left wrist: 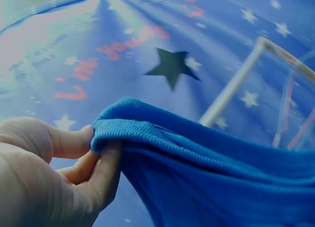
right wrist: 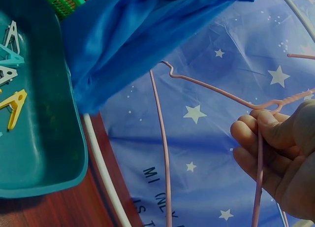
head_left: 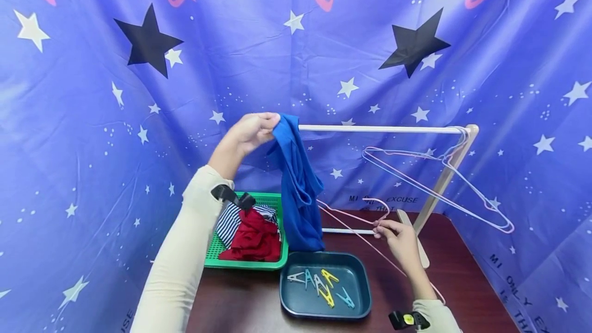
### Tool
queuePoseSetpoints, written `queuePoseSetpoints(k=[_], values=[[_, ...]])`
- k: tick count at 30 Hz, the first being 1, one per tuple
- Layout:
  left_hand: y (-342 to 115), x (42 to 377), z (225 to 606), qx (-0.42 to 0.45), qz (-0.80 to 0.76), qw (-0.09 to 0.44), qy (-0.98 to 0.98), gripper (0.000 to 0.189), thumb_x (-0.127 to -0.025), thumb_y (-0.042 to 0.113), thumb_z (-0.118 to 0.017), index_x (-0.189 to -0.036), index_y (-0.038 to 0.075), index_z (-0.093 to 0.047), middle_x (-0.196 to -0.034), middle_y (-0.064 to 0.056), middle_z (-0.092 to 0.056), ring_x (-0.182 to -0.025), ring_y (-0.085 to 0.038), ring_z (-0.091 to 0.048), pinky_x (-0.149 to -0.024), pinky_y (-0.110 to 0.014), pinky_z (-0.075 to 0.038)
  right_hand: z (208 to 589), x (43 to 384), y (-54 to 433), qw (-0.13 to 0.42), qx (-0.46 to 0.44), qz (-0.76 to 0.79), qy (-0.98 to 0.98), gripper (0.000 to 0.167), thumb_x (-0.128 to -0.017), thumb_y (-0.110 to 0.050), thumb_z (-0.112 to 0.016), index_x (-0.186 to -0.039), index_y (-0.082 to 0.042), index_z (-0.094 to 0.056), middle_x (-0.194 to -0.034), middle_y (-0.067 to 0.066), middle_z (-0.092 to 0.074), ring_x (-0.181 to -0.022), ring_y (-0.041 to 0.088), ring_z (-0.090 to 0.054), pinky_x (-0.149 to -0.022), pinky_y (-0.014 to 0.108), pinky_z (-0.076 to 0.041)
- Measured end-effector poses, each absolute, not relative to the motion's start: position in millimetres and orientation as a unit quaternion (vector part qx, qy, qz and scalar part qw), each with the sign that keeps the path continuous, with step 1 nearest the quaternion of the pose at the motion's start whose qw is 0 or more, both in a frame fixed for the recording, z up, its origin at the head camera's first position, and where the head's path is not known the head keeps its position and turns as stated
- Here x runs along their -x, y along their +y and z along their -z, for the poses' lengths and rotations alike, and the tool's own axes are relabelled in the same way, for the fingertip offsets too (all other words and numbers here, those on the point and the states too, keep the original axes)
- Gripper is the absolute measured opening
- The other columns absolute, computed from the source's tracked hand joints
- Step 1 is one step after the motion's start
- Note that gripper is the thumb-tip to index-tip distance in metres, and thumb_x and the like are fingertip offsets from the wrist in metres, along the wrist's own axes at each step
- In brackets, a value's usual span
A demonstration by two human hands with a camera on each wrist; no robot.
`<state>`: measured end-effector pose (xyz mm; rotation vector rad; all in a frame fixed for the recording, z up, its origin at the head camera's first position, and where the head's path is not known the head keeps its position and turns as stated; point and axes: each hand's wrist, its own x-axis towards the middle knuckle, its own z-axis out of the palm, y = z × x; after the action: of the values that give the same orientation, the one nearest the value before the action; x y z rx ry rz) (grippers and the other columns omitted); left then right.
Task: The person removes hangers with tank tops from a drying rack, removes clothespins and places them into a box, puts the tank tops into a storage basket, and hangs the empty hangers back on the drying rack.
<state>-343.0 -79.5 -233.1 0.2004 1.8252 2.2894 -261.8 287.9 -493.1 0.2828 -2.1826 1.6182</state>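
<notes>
A blue garment (head_left: pixel 298 189) with a ribbed edge hangs from my left hand (head_left: pixel 253 131), whose thumb and fingers pinch its top in the left wrist view. The cloth hangs in front of the rack's white bar and hides that bar's left end. Lower right, my right hand (head_left: pixel 400 244) grips a pink wire hanger (head_left: pixel 344 215) just below its hook, thumb against fingers in the right wrist view (right wrist: pixel 268 111). One end of this hanger reaches the blue cloth; whether it is inside the garment I cannot tell.
Pink and blue hangers (head_left: pixel 430 202) hang at the right of the rack's bar (head_left: pixel 379 128), near its wooden post (head_left: pixel 446 184). A green basket (head_left: pixel 240 265) holds red and striped cloth. In front stands a dark teal tray (head_left: pixel 365 281) with several clothespins (head_left: pixel 327 299).
</notes>
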Motion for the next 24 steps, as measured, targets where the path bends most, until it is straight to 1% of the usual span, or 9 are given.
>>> queuePoseSetpoints(k=[2, 4, 7, 9, 11, 14, 17, 24], values=[[-87.7, 343.4, 221.1, -0.072, -0.800, 0.116, 0.584, 0.017, -0.104, -0.003, -0.044, -0.113, -0.003, -0.059, -0.079, 0.001, -0.065, -0.067, -0.006, -0.062, -0.068, -0.016, -0.054, 493.9, 261.8, 287.6, 0.203, -0.101, -0.584, -0.779, 0.013, -0.086, 0.023, -0.061, -0.097, 0.024, -0.068, -0.093, 0.036, -0.070, -0.071, -0.004, -0.068, -0.065, 0.020, -0.059], [-96.7, 345.0, 209.4, -0.075, -0.819, 0.127, 0.555, 0.015, -0.105, -0.003, -0.043, -0.103, 0.001, -0.057, -0.078, -0.001, -0.065, -0.066, -0.008, -0.062, -0.066, -0.016, -0.054, 494.6, 262.3, 287.2, 0.202, -0.099, -0.587, -0.777, 0.013, -0.086, 0.023, -0.061, -0.098, 0.025, -0.067, -0.092, 0.033, -0.071, -0.072, -0.004, -0.068, -0.065, 0.020, -0.059], [-110.7, 347.6, 190.9, -0.074, -0.843, 0.136, 0.515, 0.016, -0.104, -0.003, -0.043, -0.100, 0.001, -0.058, -0.081, -0.005, -0.065, -0.067, -0.011, -0.064, -0.066, -0.019, -0.056, 495.3, 263.4, 286.4, 0.200, -0.096, -0.590, -0.776, 0.013, -0.087, 0.023, -0.062, -0.098, 0.025, -0.067, -0.089, 0.021, -0.075, -0.072, -0.003, -0.069, -0.065, 0.020, -0.059], [-118.7, 349.5, 178.7, -0.071, -0.858, 0.138, 0.490, 0.017, -0.104, -0.004, -0.044, -0.098, -0.001, -0.060, -0.081, -0.008, -0.065, -0.068, -0.015, -0.066, -0.067, -0.022, -0.058, 495.1, 263.9, 285.8, 0.198, -0.094, -0.591, -0.776, 0.013, -0.087, 0.022, -0.062, -0.099, 0.024, -0.067, -0.089, 0.018, -0.076, -0.072, -0.002, -0.069, -0.065, 0.020, -0.059], [-125.4, 350.2, 167.1, -0.068, -0.871, 0.132, 0.469, 0.018, -0.103, -0.004, -0.046, -0.094, -0.002, -0.062, -0.081, -0.009, -0.066, -0.068, -0.017, -0.067, -0.068, -0.023, -0.059, 494.4, 263.9, 285.0, 0.195, -0.092, -0.590, -0.778, 0.013, -0.088, 0.021, -0.062, -0.099, 0.024, -0.068, -0.091, 0.024, -0.075, -0.072, -0.002, -0.068, -0.065, 0.020, -0.059], [-133.8, 350.8, 151.9, -0.068, -0.884, 0.123, 0.445, 0.021, -0.101, -0.005, -0.047, -0.088, -0.005, -0.064, -0.078, -0.011, -0.065, -0.067, -0.018, -0.067, -0.067, -0.025, -0.059, 492.7, 263.3, 283.8, 0.195, -0.089, -0.588, -0.780, 0.013, -0.088, 0.021, -0.061, -0.099, 0.024, -0.068, -0.094, 0.037, -0.070, -0.070, -0.004, -0.068, -0.065, 0.020, -0.059], [-141.6, 350.5, 140.4, -0.064, -0.892, 0.113, 0.433, 0.021, -0.099, -0.005, -0.049, -0.086, -0.006, -0.065, -0.077, -0.011, -0.064, -0.066, -0.019, -0.066, -0.066, -0.026, -0.059, 492.0, 263.2, 283.7, 0.196, -0.091, -0.589, -0.779, 0.013, -0.088, 0.022, -0.060, -0.099, 0.024, -0.067, -0.098, 0.043, -0.066, -0.070, -0.005, -0.068, -0.065, 0.020, -0.059], [-164.1, 350.3, 132.7, -0.037, -0.896, 0.098, 0.432, 0.012, -0.096, -0.010, -0.053, -0.095, -0.006, -0.064, -0.085, -0.011, -0.066, -0.071, -0.019, -0.067, -0.069, -0.028, -0.060, 492.7, 263.9, 283.8, 0.195, -0.092, -0.591, -0.777, 0.013, -0.088, 0.022, -0.061, -0.099, 0.025, -0.067, -0.096, 0.042, -0.067, -0.071, -0.003, -0.068, -0.065, 0.020, -0.060]])
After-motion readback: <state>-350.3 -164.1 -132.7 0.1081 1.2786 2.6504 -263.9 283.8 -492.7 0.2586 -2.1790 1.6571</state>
